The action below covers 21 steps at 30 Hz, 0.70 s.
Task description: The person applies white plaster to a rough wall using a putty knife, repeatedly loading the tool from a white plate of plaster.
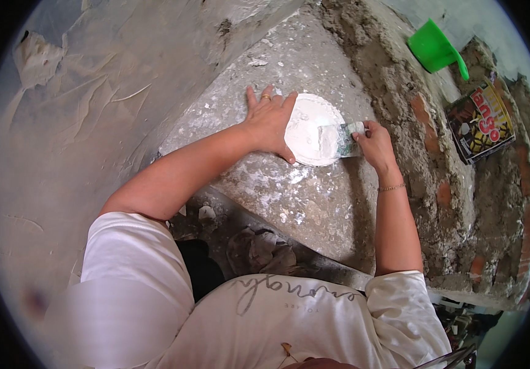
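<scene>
A round white plate or lid (310,130) covered in smooth white paste lies on the speckled grey slab. My left hand (268,121), a ring on one finger, spreads along its left edge. The thumb touches the lower rim and the other fingers point away. Pinched in my right hand (372,142) is a thin flat scraper (349,139), pale green and white. It meets the paste at the plate's right side, where a rectangular mark shows. The scraper's working edge is partly lost against the paste.
Rough brick-and-mortar steps (428,160) rise at the right. On them sit a green plastic dipper (432,48) and a dark printed tin (480,123). A smeared grey wall (93,123) stands at the left. Crumpled scraps (262,249) lie below the slab's near edge.
</scene>
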Tool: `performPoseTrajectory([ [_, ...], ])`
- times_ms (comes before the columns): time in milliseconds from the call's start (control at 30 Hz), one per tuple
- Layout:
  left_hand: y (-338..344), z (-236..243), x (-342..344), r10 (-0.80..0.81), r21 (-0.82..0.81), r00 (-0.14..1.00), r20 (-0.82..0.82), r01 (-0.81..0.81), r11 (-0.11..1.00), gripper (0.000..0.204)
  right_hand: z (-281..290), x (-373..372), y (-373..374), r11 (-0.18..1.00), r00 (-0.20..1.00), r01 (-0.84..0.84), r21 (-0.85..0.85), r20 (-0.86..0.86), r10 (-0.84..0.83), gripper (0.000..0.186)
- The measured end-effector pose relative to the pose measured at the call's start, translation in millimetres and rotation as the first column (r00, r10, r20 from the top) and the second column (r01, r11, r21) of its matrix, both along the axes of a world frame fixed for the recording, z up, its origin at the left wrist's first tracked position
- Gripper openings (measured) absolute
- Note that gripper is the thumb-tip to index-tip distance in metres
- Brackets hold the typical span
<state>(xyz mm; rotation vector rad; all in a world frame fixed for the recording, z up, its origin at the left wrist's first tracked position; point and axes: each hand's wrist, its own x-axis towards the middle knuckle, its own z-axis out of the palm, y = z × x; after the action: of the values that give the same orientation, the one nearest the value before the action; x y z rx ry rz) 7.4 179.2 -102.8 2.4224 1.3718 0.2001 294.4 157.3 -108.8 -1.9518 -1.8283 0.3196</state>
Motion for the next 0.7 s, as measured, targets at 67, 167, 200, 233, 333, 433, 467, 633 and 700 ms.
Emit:
performPoseTrajectory([
  [67,-1.4,-0.9,-0.7,-0.007,0.023,1.0,0.008,0.006,1.0,0.13,1.6,-0.3,-7.7,0.991,0.992,0.039,-0.124,-0.116,-0.053,0.023],
  [167,0.2,1.1,1.9,-0.025,0.017,0.997,-0.071,0.026,1.0,0.119,-14.3,2.6,-11.6,0.981,0.977,0.064,-0.184,-0.189,-0.099,0.032],
  [200,-0.1,2.2,2.1,-0.026,0.019,0.997,-0.073,0.027,0.999,0.119,-20.4,0.0,-12.5,0.981,0.976,0.065,-0.182,-0.192,-0.1,0.032],
  [233,-0.9,3.2,2.4,-0.032,0.023,0.997,-0.077,0.034,0.999,0.115,-27.5,-4.9,-13.8,0.982,0.951,0.092,-0.167,-0.278,-0.136,0.031],
  [333,-3.7,2.7,-0.3,-0.034,0.044,0.997,-0.073,0.038,0.998,0.11,-26.7,-39.9,-23.2,0.98,0.926,0.154,-0.125,-0.328,-0.187,0.029],
  [433,-3.9,0.3,-0.3,-0.04,0.078,0.997,-0.064,0.045,0.996,0.111,-43.6,-55.7,-22.8,0.955,0.903,0.297,-0.016,-0.32,-0.286,0.029],
  [467,-3.7,-0.9,-0.4,-0.037,0.092,0.997,-0.064,0.042,0.995,0.111,-42.9,-58.4,-22.1,0.954,0.902,0.3,-0.016,-0.32,-0.289,0.029],
  [633,-4.1,-3.5,-3.7,-0.045,0.112,0.997,-0.056,0.051,0.992,0.117,-31.3,-48.7,-11.3,0.95,0.871,0.307,0.053,-0.418,-0.258,0.038],
  [700,-4.2,-4.5,-6.5,-0.048,0.121,0.998,-0.045,0.053,0.991,0.118,-11.5,-41.2,-13.0,0.957,0.886,0.287,0.042,-0.391,-0.249,0.04],
])
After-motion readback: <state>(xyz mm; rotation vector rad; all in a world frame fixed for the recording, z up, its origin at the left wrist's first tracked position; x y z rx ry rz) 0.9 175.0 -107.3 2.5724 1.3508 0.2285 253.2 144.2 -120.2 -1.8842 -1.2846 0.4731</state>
